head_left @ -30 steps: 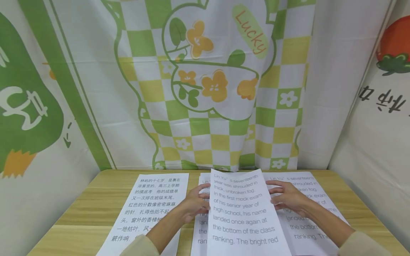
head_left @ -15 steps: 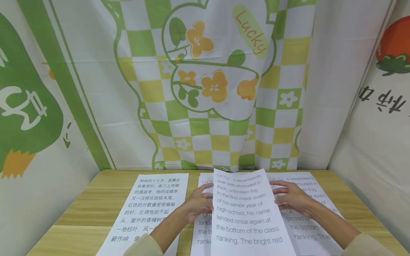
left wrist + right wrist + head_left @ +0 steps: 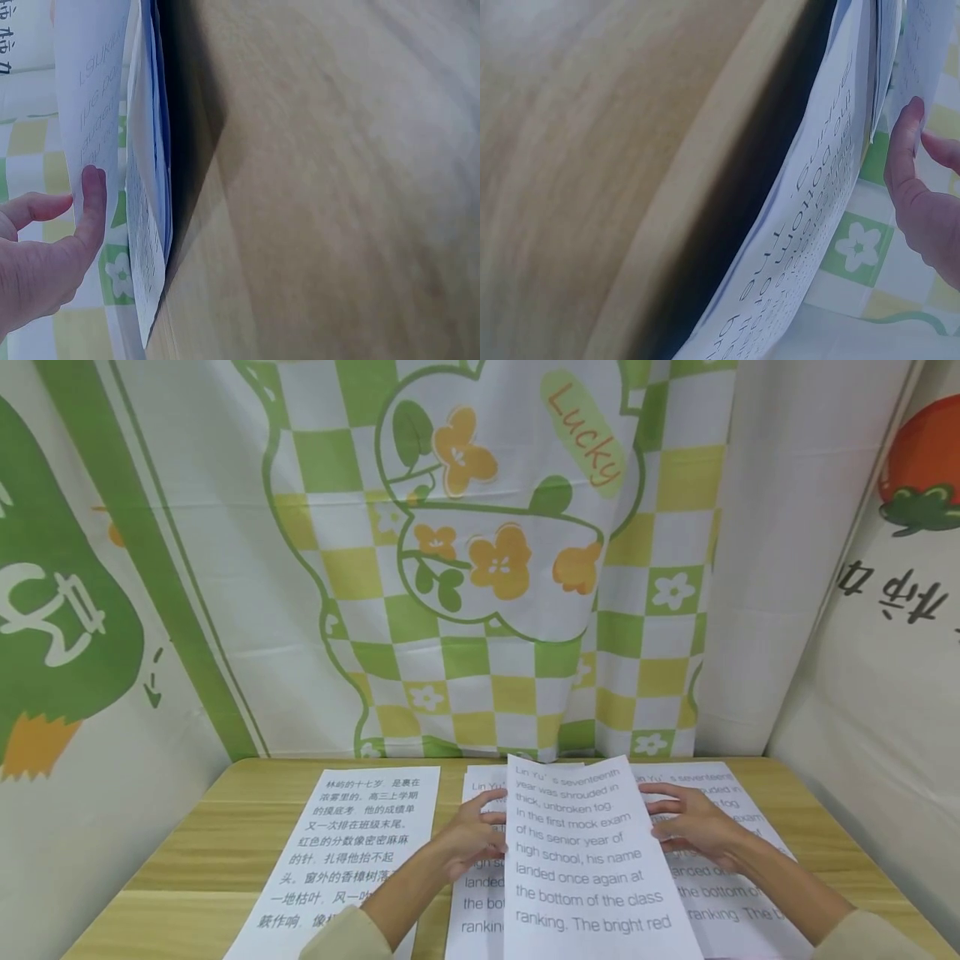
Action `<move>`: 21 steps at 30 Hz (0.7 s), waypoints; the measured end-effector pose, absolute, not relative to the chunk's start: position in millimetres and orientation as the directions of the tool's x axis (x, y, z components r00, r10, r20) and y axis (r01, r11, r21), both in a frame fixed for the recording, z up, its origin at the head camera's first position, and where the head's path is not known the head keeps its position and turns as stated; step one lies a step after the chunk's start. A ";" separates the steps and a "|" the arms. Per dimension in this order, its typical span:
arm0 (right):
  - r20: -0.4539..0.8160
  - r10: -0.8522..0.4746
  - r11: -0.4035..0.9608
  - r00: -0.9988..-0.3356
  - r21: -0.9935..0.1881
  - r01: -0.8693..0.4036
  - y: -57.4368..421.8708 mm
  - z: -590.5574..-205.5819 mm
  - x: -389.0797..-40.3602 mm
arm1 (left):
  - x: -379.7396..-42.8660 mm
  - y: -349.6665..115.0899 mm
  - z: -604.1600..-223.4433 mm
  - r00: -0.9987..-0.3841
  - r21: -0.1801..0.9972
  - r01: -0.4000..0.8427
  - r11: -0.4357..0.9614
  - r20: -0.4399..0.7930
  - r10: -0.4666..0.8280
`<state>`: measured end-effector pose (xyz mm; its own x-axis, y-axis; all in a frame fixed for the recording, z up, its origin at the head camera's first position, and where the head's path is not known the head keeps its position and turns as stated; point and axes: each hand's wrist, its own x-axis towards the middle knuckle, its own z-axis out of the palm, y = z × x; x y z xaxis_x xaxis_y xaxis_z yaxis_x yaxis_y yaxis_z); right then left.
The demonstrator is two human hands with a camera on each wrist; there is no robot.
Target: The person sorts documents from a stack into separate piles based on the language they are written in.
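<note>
A printed sheet of paper [image 3: 581, 860] with English text is held up between both hands in the head view, its top edge bowed. My left hand [image 3: 472, 842] pinches its left edge; thumb and finger sit on either side of the paper in the left wrist view. On the opposite edge, my right hand [image 3: 701, 827] pinches the sheet in the same way, as the right wrist view shows. Beneath and behind it lie a middle stack of English pages [image 3: 474, 881] and a right stack of English pages [image 3: 750, 860], both partly covered by the held sheet and hands.
A page with Chinese text [image 3: 352, 827] lies on the left of the wooden table [image 3: 195, 852], partly under the left forearm. Behind the table's back edge hangs a green and yellow checked curtain [image 3: 465, 652]. White printed fabric [image 3: 862, 693] closes off the right side.
Both hands have shifted slightly to the right with the held sheet, baring more of the middle stack's left part. The grip on both edges stays the same.
</note>
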<state>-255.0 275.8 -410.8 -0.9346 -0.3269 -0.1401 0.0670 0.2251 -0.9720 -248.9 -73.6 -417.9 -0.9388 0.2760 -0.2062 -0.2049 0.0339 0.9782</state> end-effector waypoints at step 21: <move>-0.140 -0.305 0.243 -0.942 -0.968 0.065 294.5 -412.1 -255.7 | -252.8 -54.0 -420.7 -0.933 0.974 -0.223 -0.028 -0.205 0.297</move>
